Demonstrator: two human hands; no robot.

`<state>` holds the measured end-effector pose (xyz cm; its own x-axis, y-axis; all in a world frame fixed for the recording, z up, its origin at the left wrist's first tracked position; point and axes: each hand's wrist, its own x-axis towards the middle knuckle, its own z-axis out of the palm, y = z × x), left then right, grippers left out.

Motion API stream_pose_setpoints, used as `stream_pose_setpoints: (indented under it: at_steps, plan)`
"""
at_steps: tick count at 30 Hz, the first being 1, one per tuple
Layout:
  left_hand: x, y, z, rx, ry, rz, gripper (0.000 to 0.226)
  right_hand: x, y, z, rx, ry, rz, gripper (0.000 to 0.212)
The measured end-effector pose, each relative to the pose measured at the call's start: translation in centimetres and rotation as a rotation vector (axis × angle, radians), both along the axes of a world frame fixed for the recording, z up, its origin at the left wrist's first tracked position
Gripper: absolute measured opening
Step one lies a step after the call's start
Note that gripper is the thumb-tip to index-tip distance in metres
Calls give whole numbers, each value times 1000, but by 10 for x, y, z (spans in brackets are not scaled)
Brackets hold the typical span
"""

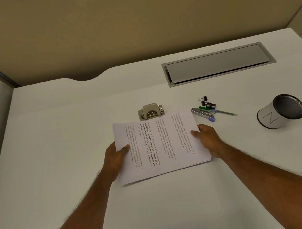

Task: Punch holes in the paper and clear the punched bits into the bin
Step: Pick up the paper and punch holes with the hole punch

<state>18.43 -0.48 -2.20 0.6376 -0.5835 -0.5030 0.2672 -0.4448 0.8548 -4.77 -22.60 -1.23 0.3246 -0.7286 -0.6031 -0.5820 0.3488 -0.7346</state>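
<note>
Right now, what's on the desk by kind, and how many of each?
Paper stack: 1
Hole punch: 1
Stapler: 1
Pens: 2, green and blue
Binder clips: 2, possibly more in the cluster
Bin: 1
Total: 8

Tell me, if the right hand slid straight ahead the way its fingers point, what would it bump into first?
Probably the stapler and pens just beyond the right hand, which grips the paper stack. Depth is hard to judge, so it might pass just beside them.
</note>
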Motion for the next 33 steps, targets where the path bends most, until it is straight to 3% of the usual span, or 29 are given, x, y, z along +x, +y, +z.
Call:
stream_pose_setpoints:
  at_steps: [33]
  plan:
    - [26, -25, 4, 40, -24, 19, 16, 23, -13, -3, -46, 33, -54, 24]
